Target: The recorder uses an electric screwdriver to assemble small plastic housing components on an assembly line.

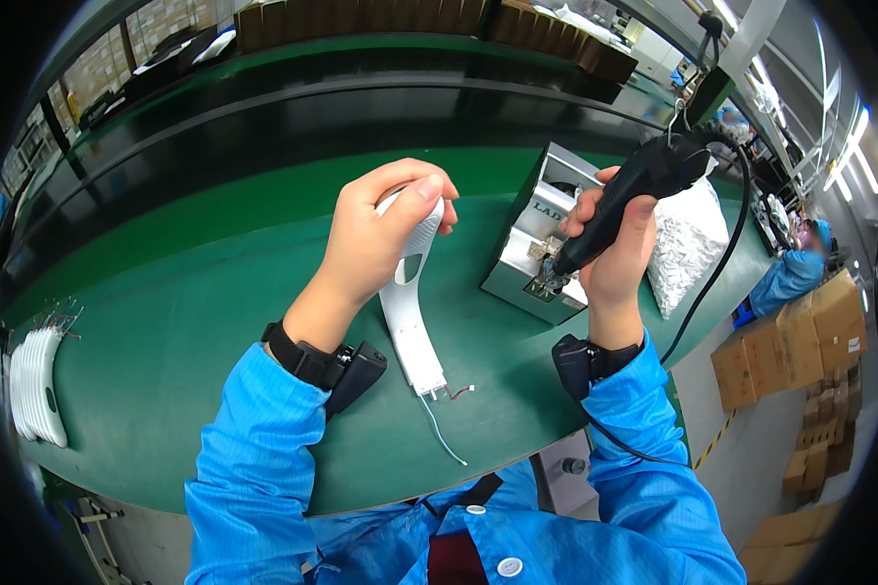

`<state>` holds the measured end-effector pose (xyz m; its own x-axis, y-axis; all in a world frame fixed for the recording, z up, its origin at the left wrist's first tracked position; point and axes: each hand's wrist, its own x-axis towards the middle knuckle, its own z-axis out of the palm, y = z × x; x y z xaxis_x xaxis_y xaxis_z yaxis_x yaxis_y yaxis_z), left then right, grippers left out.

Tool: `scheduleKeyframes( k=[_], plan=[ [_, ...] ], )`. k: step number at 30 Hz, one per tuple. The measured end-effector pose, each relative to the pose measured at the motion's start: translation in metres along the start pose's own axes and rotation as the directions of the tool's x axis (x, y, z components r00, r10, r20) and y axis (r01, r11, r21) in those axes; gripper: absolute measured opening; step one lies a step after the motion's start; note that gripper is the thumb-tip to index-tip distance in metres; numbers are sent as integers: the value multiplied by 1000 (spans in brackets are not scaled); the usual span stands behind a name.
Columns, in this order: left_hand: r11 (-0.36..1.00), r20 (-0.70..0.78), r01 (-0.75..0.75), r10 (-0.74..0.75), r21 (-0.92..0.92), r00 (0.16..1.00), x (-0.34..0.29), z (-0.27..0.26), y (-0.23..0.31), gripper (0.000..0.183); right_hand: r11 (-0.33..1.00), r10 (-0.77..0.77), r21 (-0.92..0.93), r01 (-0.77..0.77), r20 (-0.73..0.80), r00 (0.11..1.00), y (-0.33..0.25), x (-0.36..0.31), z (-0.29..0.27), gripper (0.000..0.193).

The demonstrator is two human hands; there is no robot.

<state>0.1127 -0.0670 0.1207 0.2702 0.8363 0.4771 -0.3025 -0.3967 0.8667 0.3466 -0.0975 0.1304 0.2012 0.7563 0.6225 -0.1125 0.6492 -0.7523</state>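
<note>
My left hand is closed round the upper end of a curved white plastic housing, which has an oval opening and short wires at its lower end. A pale wire and a small connector hang over the green bench there. In my right hand is a black electric screwdriver, its tip pointing down and left. That tip is at the front of a grey metal screw feeder box; whether it touches a screw is too small to tell.
Several white housings with wires stand in a row at the far left. A clear bag of small white parts lies right of the box. The screwdriver's black cable loops down at the right. Cardboard boxes and a co-worker in blue are beyond.
</note>
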Motion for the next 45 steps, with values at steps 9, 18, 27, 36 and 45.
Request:
scheduleKeyframes(
  k=[9,18,27,36,45],
  plan=[
    [997,16,-10,11,-77,1000,2,-2,-6,30,981,174,71,-180,91,981,14,-35,17,67],
    [999,-5,-18,18,-41,1000,1,-6,-4,31,938,110,295,-184,251,962,35,-64,94,76],
    [995,18,58,-56,-85,998,-2,-7,3,32,942,121,267,-205,299,947,53,-70,97,71],
    [995,-8,64,-65,-81,998,-1,-3,0,32,934,140,268,-235,331,933,57,-72,97,69],
    [981,26,159,-157,-112,987,-2,-4,4,31,936,142,267,-231,315,939,59,-74,97,69]
  ],
)
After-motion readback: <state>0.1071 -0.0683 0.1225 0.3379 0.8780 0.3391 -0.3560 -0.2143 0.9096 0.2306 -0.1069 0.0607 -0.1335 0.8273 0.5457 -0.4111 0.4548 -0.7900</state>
